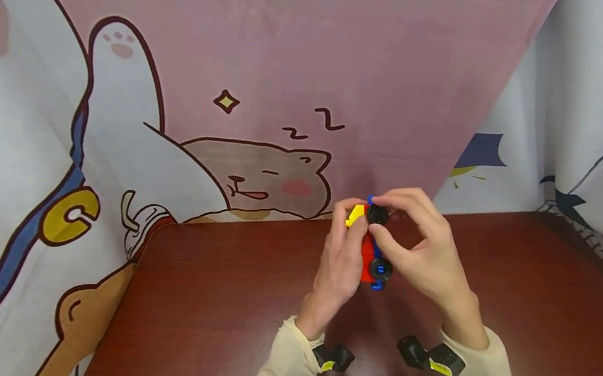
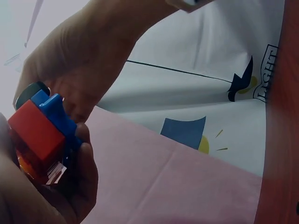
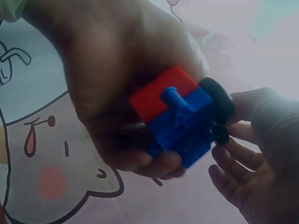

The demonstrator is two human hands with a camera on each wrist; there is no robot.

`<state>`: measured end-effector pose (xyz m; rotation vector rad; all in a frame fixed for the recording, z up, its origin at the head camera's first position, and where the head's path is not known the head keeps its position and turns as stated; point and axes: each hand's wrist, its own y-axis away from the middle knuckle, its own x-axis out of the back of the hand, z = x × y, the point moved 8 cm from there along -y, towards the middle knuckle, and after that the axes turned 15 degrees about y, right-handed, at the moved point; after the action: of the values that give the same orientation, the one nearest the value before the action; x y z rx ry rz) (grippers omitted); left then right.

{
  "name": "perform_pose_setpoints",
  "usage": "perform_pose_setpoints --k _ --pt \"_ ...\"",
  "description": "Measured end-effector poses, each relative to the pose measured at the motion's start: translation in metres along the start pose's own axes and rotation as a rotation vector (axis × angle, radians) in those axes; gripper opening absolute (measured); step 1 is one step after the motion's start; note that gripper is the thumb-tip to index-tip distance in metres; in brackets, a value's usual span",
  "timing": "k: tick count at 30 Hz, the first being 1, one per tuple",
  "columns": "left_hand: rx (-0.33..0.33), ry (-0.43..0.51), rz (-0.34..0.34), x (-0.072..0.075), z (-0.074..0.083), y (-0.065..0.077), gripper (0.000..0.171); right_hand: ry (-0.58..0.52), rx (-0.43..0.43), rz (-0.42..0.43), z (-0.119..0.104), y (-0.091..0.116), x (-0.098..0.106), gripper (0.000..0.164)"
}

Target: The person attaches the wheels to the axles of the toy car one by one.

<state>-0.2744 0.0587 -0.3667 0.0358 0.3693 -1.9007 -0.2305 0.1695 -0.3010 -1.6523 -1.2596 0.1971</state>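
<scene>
A toy car (image 1: 368, 255) built of red, blue and yellow blocks is held up on its side above the table, its black wheels facing right. My left hand (image 1: 338, 264) grips the car's body from the left, fingers curled round the red and blue blocks. In the left wrist view the red end block (image 2: 37, 133) and a blue part (image 2: 58, 114) show between its fingers. My right hand (image 1: 425, 248) pinches the far black wheel (image 1: 377, 214) between thumb and forefinger. The near wheel (image 1: 380, 269) has a blue hub. The car's underside shows blue in the right wrist view.
A dark red-brown table (image 1: 224, 296) lies under both hands. Behind it hangs a printed cloth (image 1: 378, 80) with cartoon animals, close beyond the table's back edge. Black wrist cameras (image 1: 342, 357) sit on both wrists, below the hands.
</scene>
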Motion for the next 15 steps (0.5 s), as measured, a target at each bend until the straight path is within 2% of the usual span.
perform_pose_setpoints --k 10,15 --pt "-0.050 0.009 -0.006 0.0016 0.0078 0.0018 0.034 0.015 0.022 0.004 -0.0044 0.0002 0.0001 0.042" --pt "-0.085 0.089 -0.019 0.0008 0.0101 0.0012 0.034 -0.031 0.019 0.014 -0.0048 0.0006 -0.0017 0.043"
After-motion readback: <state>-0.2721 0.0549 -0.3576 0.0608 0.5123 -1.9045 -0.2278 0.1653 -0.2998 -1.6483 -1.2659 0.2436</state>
